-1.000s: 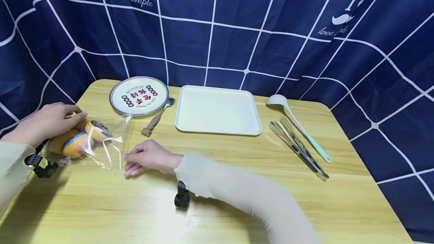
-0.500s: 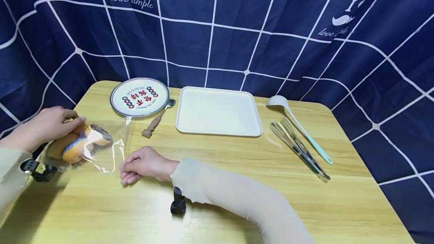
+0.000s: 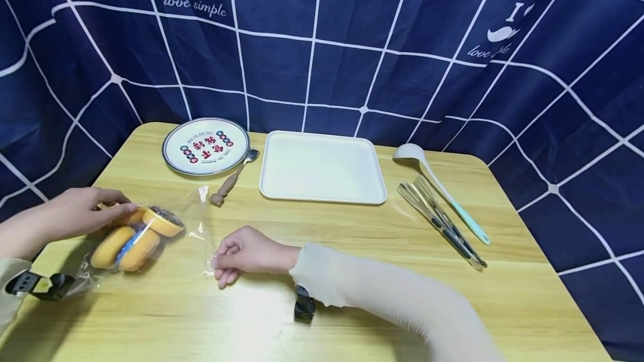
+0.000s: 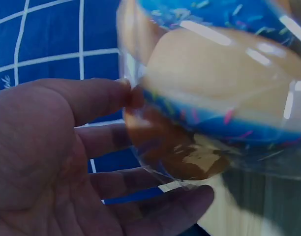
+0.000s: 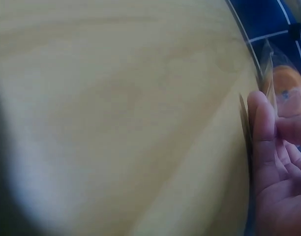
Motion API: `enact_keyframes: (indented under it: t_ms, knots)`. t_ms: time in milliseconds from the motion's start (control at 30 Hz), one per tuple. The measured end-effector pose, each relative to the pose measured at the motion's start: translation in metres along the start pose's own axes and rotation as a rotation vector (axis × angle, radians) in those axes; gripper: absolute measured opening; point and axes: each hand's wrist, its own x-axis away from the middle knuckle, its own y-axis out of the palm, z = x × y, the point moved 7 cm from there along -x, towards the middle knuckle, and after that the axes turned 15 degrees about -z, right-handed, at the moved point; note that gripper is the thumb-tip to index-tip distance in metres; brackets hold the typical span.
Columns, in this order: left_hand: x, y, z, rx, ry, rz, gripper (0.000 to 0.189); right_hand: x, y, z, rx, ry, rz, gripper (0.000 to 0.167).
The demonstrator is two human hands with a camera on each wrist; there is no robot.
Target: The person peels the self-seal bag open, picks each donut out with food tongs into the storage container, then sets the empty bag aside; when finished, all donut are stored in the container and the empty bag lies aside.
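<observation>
A clear plastic bag (image 3: pixel 193 239) with several toy-like doughnuts (image 3: pixel 138 247) inside is stretched between both hands at the left of the table. My left hand (image 3: pixel 75 217) grips the bag's left part from above, beside the doughnuts. In the left wrist view, the thumb of my left hand (image 4: pixel 62 152) presses the plastic beside doughnuts (image 4: pixel 224 78) with blue icing and sprinkles. At the bag's right edge, my right hand (image 3: pixel 254 253) pinches the plastic between thumb and fingers. The right wrist view shows my right hand (image 5: pixel 273 157) at the film, with an orange doughnut (image 5: pixel 288 81) beyond.
Behind the bag lie a printed plate (image 3: pixel 188 138) and a small spoon (image 3: pixel 230 182). A white tray (image 3: pixel 322 166) is at the back middle. To the right are a ladle (image 3: pixel 443 183) and metal tongs (image 3: pixel 440 222). A blue checked curtain (image 3: pixel 282 60) hangs behind the table.
Both hands have moved to the right and nearer, carrying the bag along. The doughnuts inside have shifted rightward with it. Plate, tray and utensils stay where they were.
</observation>
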Motion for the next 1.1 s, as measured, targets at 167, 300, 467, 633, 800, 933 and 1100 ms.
enact_keyframes:
  t_ms: [167, 300, 467, 633, 800, 933, 1100]
  knots:
    - [0.001, 0.015, 0.019, 0.067, 0.056, -0.054, 0.033, 0.025, 0.004, 0.01, -0.022, 0.0, -0.023, 0.014]
    - [-0.001, 0.018, 0.041, 0.08, 0.137, -0.043, 0.025, 0.046, 0.002, 0.016, -0.006, 0.016, -0.024, 0.014]
    - [-0.011, 0.018, 0.072, 0.074, 0.231, -0.067, 0.024, 0.071, -0.007, 0.024, 0.015, 0.029, 0.002, 0.013]
    - [-0.028, 0.016, 0.108, 0.068, 0.334, -0.08, 0.022, 0.099, -0.017, 0.036, 0.003, 0.05, 0.027, 0.012]
    - [-0.045, 0.015, 0.142, 0.065, 0.424, -0.08, 0.022, 0.125, -0.027, 0.046, -0.017, 0.06, 0.038, 0.012]
    - [-0.056, 0.014, 0.168, 0.072, 0.469, -0.066, 0.021, 0.147, -0.035, 0.052, -0.029, 0.065, 0.059, 0.013]
    - [-0.067, 0.014, 0.195, 0.06, 0.461, -0.043, 0.02, 0.171, -0.044, 0.061, -0.037, 0.071, 0.083, 0.015]
